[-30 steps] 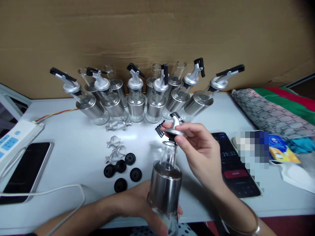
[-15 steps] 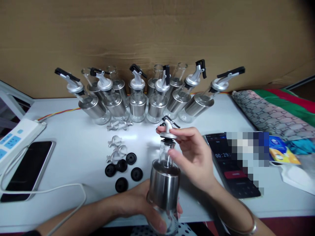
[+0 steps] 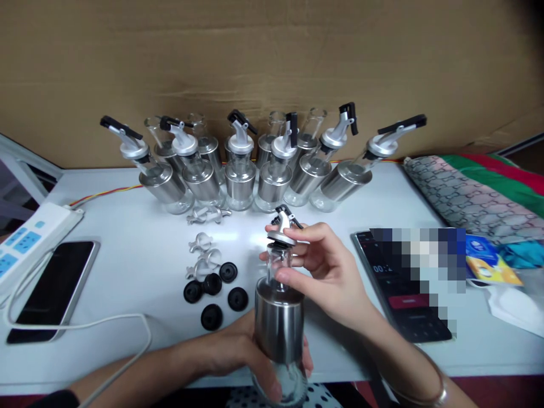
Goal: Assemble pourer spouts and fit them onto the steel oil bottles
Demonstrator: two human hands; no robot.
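Observation:
A glass bottle with a steel sleeve [image 3: 279, 326] stands nearly upright at the front edge of the table. My left hand [image 3: 255, 354] is wrapped round its lower part. At its neck, my right hand [image 3: 325, 272] has its fingers on a silver pourer [image 3: 283, 229] with a black lever, which sits on the bottle mouth slightly tilted. The right thumb lies against the glass neck. Left of the bottle lie several black round caps [image 3: 211, 317] and silver pourer parts [image 3: 204, 242].
Behind stands a row of bottles with pourers [image 3: 240, 181], with open bottles at their back. A power strip [image 3: 25, 243], a phone [image 3: 53, 289] and a white cable are left. Another phone [image 3: 399, 283], a packet [image 3: 488, 260] and patterned cloth [image 3: 467, 198] are right.
The pourer has shifted a little left with my right hand and now tilts on the neck. The bottle top has also moved slightly left; my left hand keeps its hold.

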